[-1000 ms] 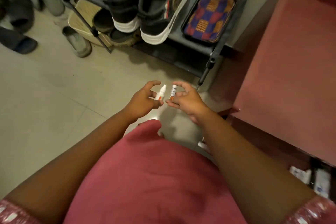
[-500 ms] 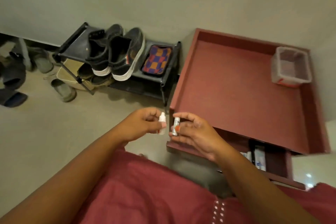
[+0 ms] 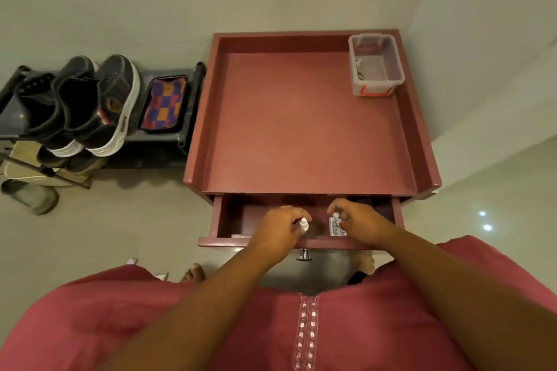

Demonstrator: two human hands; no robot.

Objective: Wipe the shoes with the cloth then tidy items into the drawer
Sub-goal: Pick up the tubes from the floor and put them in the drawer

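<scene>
Drawer (image 3: 229,220) open, two hands, two small bottles, seemingly

Open drawer (image 3: 229,220) — left half free

You cannot read any words here. The little white box (image 3: 337,226) lying in the open drawer (image 3: 232,221), just under your right hand (image 3: 358,220), has dark print on its top, but the letters are too small and blurry to make out. The small white bottle (image 3: 303,224) in your left hand (image 3: 278,227) shows no print you can read. The side of the nearer black shoe (image 3: 116,105) has a small tan tag on it, and it is also too tiny to read.
</scene>
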